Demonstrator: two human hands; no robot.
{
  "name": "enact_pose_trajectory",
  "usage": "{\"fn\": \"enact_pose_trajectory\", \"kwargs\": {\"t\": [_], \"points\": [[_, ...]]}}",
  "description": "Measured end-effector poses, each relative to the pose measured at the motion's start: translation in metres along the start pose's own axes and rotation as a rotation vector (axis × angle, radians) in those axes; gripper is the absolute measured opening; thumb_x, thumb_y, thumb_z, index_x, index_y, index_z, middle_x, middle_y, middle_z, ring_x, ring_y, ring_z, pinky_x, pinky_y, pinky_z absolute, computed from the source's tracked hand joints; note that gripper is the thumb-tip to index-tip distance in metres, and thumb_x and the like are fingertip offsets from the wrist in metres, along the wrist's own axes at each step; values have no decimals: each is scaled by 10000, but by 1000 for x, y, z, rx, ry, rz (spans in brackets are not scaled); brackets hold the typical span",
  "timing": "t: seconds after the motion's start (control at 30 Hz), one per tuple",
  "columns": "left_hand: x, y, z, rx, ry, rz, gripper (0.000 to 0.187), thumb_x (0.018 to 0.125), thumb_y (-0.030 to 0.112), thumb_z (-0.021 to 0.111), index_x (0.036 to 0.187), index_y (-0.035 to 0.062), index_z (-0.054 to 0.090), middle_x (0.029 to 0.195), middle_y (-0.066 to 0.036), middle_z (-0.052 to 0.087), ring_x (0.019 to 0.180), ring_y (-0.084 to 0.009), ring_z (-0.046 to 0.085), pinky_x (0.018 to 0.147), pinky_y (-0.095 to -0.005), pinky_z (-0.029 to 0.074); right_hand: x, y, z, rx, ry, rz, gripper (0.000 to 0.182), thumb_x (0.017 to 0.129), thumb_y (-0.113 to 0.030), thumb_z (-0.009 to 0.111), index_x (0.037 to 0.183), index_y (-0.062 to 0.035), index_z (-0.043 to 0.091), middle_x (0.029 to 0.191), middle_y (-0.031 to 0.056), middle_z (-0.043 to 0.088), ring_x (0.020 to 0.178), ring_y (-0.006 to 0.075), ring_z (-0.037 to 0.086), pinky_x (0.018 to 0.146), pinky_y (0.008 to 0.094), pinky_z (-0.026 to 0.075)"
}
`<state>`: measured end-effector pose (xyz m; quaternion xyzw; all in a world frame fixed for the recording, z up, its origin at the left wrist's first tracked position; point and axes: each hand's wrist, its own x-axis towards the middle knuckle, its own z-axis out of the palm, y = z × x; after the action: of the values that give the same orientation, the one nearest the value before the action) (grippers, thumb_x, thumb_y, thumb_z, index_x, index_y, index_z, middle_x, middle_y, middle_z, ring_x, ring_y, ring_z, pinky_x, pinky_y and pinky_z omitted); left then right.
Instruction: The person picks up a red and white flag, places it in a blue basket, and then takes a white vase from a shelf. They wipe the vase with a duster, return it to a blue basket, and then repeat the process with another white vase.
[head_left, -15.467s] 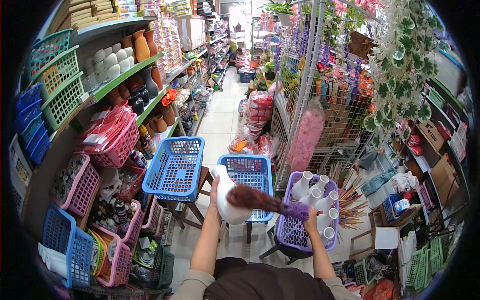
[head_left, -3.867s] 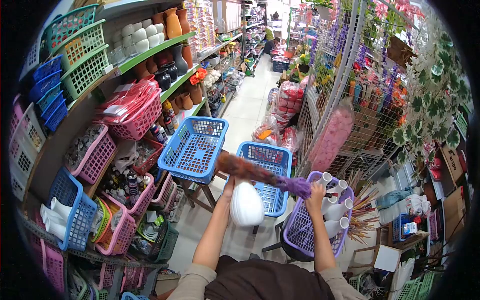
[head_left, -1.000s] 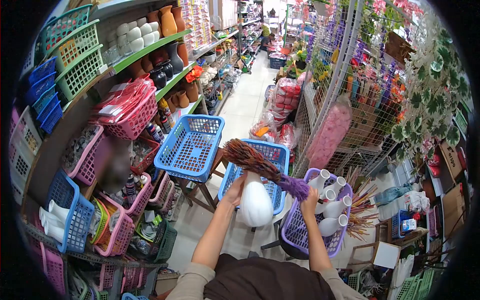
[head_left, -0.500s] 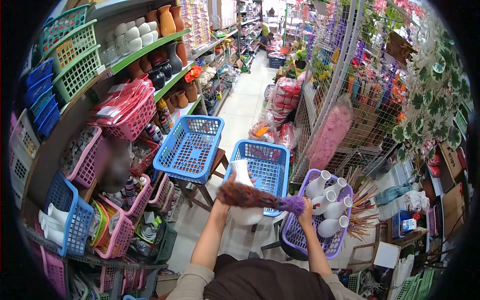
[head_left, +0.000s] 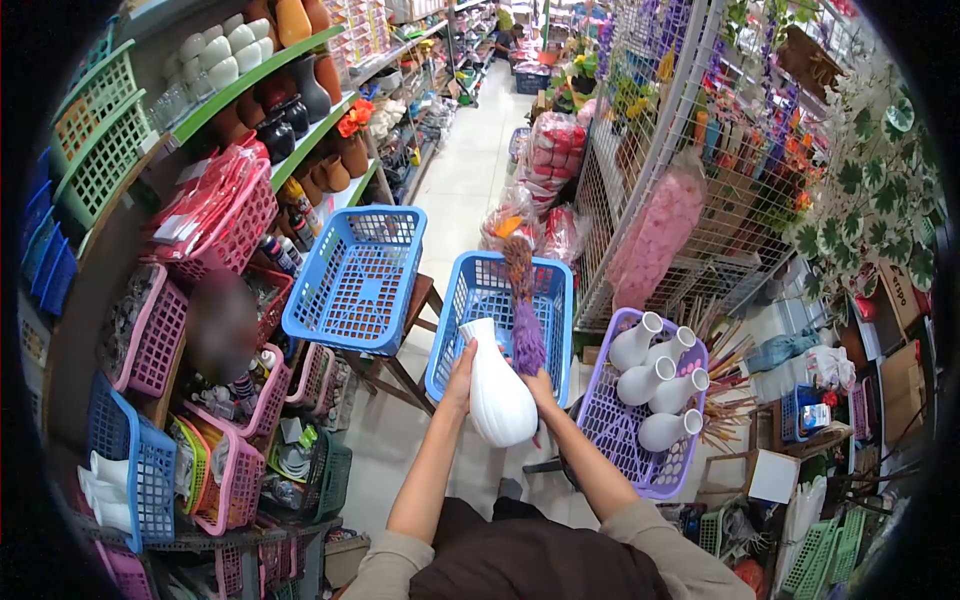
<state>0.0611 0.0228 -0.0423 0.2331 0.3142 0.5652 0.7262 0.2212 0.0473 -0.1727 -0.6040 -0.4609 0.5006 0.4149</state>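
2 hands are working over the aisle, both clamped on something. Left hand (head_left: 459, 372) is gripping the white glossy ceramic vase (head_left: 497, 390) from its left side, fingers wrapped on the body below the neck; vase is tilting slightly, mouth pointing up and away. Right hand (head_left: 540, 383) is sitting just right of the vase, closed around the purple handle of a brown-and-purple feather duster (head_left: 522, 305), thumb side touching the vase body. Duster is sticking up and away from that hand, brown tip reaching over the far rim of the blue plastic lattice basket (head_left: 487, 290) just beyond both hands. Vase is hanging in front of that basket's near edge, not resting on it. 1 more blue mesh basket (head_left: 355, 282) is sitting tilted to the left of the left hand. Purple plastic basket (head_left: 620, 440) is sitting just right of the right hand, holding 4 white narrow-necked vases (head_left: 660, 375) lying on their sides.
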Motion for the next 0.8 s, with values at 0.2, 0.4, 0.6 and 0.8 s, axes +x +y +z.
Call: {"fn": "enact_pose_trajectory", "kwargs": {"t": [0.2, 0.4, 0.6, 0.8], "points": [[-3, 2, -6, -3, -23, 14, 515, 906, 446, 446, 1197, 21, 457, 994, -123, 611, 839, -243, 631, 698, -371, 540, -6, -30, 8, 318, -175, 278, 326, 694, 10, 570, 1018, 26, 531, 884, 86, 603, 747, 220, 580, 673, 324, 459], [-12, 12, -10, -77, 15, 58, 494, 916, 434, 428, 1182, 20, 466, 994, -124, 614, 837, -235, 632, 712, -358, 533, 4, -21, 0, 94, -45, 214, 650, 602, -239, 724, 1170, -49, 473, 973, 95, 581, 886, 253, 554, 791, 411, 426], [-34, 43, 5, 2, 8, 97, 471, 922, 397, 436, 1166, -5, 460, 993, -140, 609, 838, -217, 629, 718, -336, 527, -26, -120, -2, -78, -43, -51, 548, 760, -315, 638, 1203, -32, 481, 1073, 116, 577, 1029, 260, 539, 888, 345, 403], [-63, 74, 13, 163, 173, 401, 395, 866, 258, 594, 1150, 8, 482, 1018, -77, 585, 897, -137, 576, 760, -258, 470, -94, -214, 31, 166, -584, -308, 488, 846, -282, 588, 1238, -24, 452, 1134, 121, 547, 1065, 191, 498, 911, 325, 384]]}}
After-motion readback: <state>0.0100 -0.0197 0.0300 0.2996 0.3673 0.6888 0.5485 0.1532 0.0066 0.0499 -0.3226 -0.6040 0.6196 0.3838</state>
